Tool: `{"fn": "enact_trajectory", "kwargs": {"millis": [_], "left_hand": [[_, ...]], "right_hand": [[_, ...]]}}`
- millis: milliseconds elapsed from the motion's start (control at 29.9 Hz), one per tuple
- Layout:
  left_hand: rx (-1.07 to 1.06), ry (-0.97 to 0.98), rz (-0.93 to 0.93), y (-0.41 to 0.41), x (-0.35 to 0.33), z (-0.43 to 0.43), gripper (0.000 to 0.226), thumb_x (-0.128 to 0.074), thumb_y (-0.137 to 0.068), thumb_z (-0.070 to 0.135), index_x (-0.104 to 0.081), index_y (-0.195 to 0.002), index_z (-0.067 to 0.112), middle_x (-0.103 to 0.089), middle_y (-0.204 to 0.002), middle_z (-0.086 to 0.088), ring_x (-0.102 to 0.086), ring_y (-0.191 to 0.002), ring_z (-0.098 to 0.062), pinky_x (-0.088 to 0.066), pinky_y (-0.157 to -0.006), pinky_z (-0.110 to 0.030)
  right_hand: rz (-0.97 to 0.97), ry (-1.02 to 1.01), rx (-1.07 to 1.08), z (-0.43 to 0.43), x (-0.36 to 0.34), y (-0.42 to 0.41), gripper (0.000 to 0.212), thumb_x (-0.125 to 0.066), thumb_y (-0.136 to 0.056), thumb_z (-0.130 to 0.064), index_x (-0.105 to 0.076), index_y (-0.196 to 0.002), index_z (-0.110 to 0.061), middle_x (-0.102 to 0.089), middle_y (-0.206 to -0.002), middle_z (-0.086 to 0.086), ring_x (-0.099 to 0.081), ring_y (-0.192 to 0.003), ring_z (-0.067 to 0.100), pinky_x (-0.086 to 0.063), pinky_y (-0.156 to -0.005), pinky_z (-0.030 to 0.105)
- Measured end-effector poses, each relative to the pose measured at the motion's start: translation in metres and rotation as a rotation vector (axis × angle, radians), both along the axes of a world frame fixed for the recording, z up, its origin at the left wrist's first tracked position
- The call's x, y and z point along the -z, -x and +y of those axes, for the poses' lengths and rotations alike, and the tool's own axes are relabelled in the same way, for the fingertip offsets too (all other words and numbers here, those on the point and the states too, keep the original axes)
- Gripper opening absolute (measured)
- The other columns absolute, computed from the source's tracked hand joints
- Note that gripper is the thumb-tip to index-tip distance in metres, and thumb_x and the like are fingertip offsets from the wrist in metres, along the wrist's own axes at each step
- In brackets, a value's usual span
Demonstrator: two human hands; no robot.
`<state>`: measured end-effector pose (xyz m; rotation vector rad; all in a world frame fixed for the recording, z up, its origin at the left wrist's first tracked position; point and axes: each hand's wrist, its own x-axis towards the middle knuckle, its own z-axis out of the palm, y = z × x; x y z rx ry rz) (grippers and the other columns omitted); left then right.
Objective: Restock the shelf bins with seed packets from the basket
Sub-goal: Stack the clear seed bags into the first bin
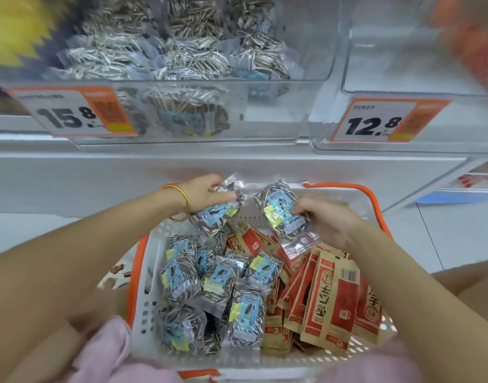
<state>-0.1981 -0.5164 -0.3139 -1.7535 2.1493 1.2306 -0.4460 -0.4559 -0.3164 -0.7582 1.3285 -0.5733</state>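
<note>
A white basket with an orange rim sits in front of me, low in the head view. It holds several clear sunflower seed packets with blue labels on its left side and several red and tan paper packets on its right. My left hand, with a gold bangle at the wrist, grips a clear seed packet above the basket's far side. My right hand grips another clear seed packet beside it. Above, a clear shelf bin holds the same clear seed packets.
A second clear bin stands to the right, with bare room inside. Price tags reading 15.8 and 12.8 hang on the bin fronts. A white shelf ledge runs between the bins and the basket. Pink cloth lies at the bottom.
</note>
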Motion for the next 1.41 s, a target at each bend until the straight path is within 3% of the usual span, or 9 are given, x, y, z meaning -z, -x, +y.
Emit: {"fn": "enact_trajectory", "kwargs": {"millis": [201, 301, 368, 536, 703, 837, 1104, 1272, 1406], "left_hand": [[-0.179, -0.26, 0.169, -0.013, -0.04, 0.024, 0.062, -0.026, -0.093, 0.061, -0.039, -0.14, 0.023, -0.037, -0.146, 0.004, -0.033, -0.135, -0.019, -0.023, -0.114, -0.039], [-0.104, -0.342, 0.278, -0.016, -0.062, 0.035, 0.029, -0.053, -0.085, 0.031, -0.047, -0.11, 0.017, -0.047, -0.104, -0.003, -0.045, -0.09, -0.016, -0.038, -0.077, -0.026], [-0.034, -0.435, 0.264, -0.018, -0.077, 0.041, 0.044, -0.052, -0.066, 0.014, -0.045, -0.109, 0.02, -0.046, -0.088, -0.001, -0.039, -0.069, -0.013, -0.035, -0.059, -0.022], [0.149, -0.378, 0.113, -0.026, -0.085, 0.047, 0.076, -0.063, -0.073, 0.012, -0.036, -0.138, 0.04, -0.04, -0.142, 0.001, -0.047, -0.114, -0.019, -0.041, -0.093, -0.032], [0.046, -0.328, 0.221, -0.021, -0.086, 0.047, 0.038, -0.068, -0.083, 0.013, -0.049, -0.113, 0.026, -0.057, -0.123, -0.009, -0.049, -0.062, -0.006, -0.04, -0.053, -0.018], [0.028, -0.272, 0.313, -0.016, -0.086, 0.047, 0.032, -0.064, -0.086, 0.015, -0.053, -0.114, 0.003, -0.06, -0.08, 0.0, -0.044, -0.057, -0.008, -0.035, -0.052, -0.02], [-0.173, -0.233, 0.526, 0.001, -0.112, 0.044, 0.016, -0.047, -0.096, 0.025, -0.057, -0.088, 0.015, -0.052, -0.07, -0.005, -0.043, -0.053, -0.017, -0.036, -0.044, -0.023], [-0.282, -0.381, 0.848, -0.006, -0.168, 0.03, 0.023, -0.052, -0.089, 0.029, -0.067, -0.081, 0.013, -0.061, -0.082, -0.012, -0.057, -0.067, -0.019, -0.058, -0.061, -0.033], [-0.456, 0.248, 0.9, -0.011, -0.2, 0.001, 0.014, -0.051, -0.092, 0.01, -0.056, -0.079, 0.012, -0.058, -0.077, -0.008, -0.064, -0.062, -0.02, -0.058, -0.054, -0.03]], "right_hand": [[-0.253, 0.0, -0.016, 0.017, -0.025, -0.008, 0.039, -0.065, -0.066, -0.016, -0.053, -0.102, -0.008, -0.048, -0.099, 0.016, -0.054, -0.081, 0.03, -0.048, -0.07, 0.042], [-0.354, 0.024, -0.015, 0.028, -0.036, -0.015, 0.032, -0.06, -0.073, -0.013, -0.058, -0.103, -0.001, -0.061, -0.091, 0.015, -0.063, -0.068, 0.025, -0.057, -0.056, 0.035], [-0.372, 0.064, -0.049, 0.032, -0.039, -0.018, 0.042, -0.065, -0.067, -0.016, -0.056, -0.103, 0.002, -0.061, -0.091, 0.017, -0.063, -0.072, 0.026, -0.058, -0.06, 0.035], [-0.26, 0.231, -0.111, 0.04, -0.047, -0.025, 0.036, -0.076, -0.074, -0.018, -0.059, -0.103, -0.006, -0.066, -0.086, 0.005, -0.064, -0.078, 0.017, -0.057, -0.067, 0.03], [-0.028, 0.446, -0.183, 0.044, -0.061, -0.029, 0.046, -0.078, -0.063, -0.026, -0.064, -0.105, -0.018, -0.073, -0.093, -0.003, -0.069, -0.088, 0.017, -0.056, -0.082, 0.031], [-0.017, 0.512, -0.234, 0.043, -0.075, -0.034, 0.041, -0.077, -0.064, -0.02, -0.064, -0.102, -0.023, -0.073, -0.091, -0.008, -0.069, -0.087, 0.011, -0.054, -0.073, 0.022], [-0.058, 0.464, -0.373, 0.03, -0.099, -0.039, 0.062, -0.072, -0.063, -0.037, -0.051, -0.119, -0.027, -0.059, -0.123, -0.002, -0.059, -0.113, 0.015, -0.051, -0.094, 0.04], [-0.136, 0.515, -0.41, 0.009, -0.152, -0.036, 0.053, -0.073, -0.062, -0.029, -0.056, -0.111, -0.032, -0.068, -0.109, -0.003, -0.068, -0.096, 0.017, -0.057, -0.079, 0.033], [-0.067, 0.64, -0.267, -0.022, -0.213, -0.046, 0.034, -0.065, -0.068, -0.026, -0.054, -0.1, -0.028, -0.07, -0.079, -0.009, -0.067, -0.072, 0.011, -0.055, -0.064, 0.029]]}}
